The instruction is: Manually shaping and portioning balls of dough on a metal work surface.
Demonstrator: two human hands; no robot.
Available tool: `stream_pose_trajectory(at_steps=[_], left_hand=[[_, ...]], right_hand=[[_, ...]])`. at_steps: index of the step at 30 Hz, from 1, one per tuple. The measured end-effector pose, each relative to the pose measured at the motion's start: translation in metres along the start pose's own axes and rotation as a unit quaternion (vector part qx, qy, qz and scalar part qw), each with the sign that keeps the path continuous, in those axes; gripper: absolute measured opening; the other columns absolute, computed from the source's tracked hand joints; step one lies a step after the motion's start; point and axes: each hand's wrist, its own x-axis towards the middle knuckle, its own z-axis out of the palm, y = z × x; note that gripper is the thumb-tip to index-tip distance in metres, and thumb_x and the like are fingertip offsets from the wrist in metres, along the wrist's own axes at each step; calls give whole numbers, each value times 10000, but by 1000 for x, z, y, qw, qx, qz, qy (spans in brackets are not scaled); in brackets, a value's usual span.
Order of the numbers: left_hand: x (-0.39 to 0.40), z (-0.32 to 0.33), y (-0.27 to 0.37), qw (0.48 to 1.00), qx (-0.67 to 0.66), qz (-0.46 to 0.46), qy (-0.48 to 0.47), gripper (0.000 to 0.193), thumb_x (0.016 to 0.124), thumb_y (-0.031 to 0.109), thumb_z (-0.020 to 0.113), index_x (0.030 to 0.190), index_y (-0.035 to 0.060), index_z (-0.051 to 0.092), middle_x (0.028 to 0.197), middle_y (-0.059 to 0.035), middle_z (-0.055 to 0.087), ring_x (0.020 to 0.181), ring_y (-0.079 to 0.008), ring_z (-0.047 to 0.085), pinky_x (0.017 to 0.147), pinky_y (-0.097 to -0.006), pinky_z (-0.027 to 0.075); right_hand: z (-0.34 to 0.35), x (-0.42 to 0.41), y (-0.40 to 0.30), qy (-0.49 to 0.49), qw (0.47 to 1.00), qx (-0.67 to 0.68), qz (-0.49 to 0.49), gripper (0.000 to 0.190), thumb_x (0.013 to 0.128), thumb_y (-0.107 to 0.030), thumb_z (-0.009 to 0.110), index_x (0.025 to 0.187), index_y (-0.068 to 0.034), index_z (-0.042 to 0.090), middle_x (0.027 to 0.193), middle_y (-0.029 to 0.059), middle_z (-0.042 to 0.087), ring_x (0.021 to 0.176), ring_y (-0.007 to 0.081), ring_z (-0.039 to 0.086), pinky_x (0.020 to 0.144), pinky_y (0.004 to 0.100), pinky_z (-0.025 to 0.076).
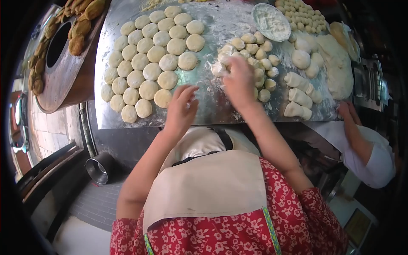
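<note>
My left hand [183, 106] hovers at the near edge of several rows of flattened dough rounds [148, 70], beside the nearest right one. Its fingers are loosely curled and apart, with nothing visible in them. Motion blurs my right hand [239, 79], which reaches over the left side of a heap of small filled-looking dough balls [251, 49]. Next to its fingertips is a floured dough ball [218, 69]; whether the fingers grip it is hidden by the blur. Loose flour dusts the steel tabletop [204, 110] around both hands.
A bowl of flour [271, 22] stands behind the heap. To the right lie rolled dough pieces [298, 100], a large dough slab [336, 67] and tiny dough balls [301, 16]. Another person's hand [346, 110] rests at the right edge. Baked flatbreads [81, 28] ring a round oven [71, 73] at left.
</note>
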Motion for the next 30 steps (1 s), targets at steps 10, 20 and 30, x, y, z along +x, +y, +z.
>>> stream_pose_trajectory(at_steps=[10, 20, 30], left_hand=[[96, 68, -29, 972, 156, 171, -36, 489, 758, -57, 646, 1225, 81, 605, 1204, -184, 544, 1115, -373, 551, 980, -425, 483], [78, 37, 2, 747, -611, -222, -137, 344, 992, 143, 578, 1311, 15, 552, 1224, -103, 642, 1100, -207, 605, 1005, -332, 473], [43, 29, -2, 793, -548, -260, -62, 336, 1030, 229, 569, 1259, -16, 592, 1147, -83, 653, 1076, -209, 618, 981, -403, 501]], right_hand=[[-15, -16, 44, -77, 993, -61, 70, 423, 758, -154, 791, 1128, -56, 610, 1136, 115, 561, 1140, 298, 540, 993, 478, 366], [-70, -54, 64, 95, 761, 566, 301, 415, 847, 24, 709, 1218, 25, 524, 1235, 120, 595, 1120, 182, 607, 973, 315, 506], [-94, -165, 127, 102, 781, 436, 436, 405, 861, -21, 727, 1230, 46, 575, 1077, 101, 655, 927, 154, 646, 793, 334, 554]])
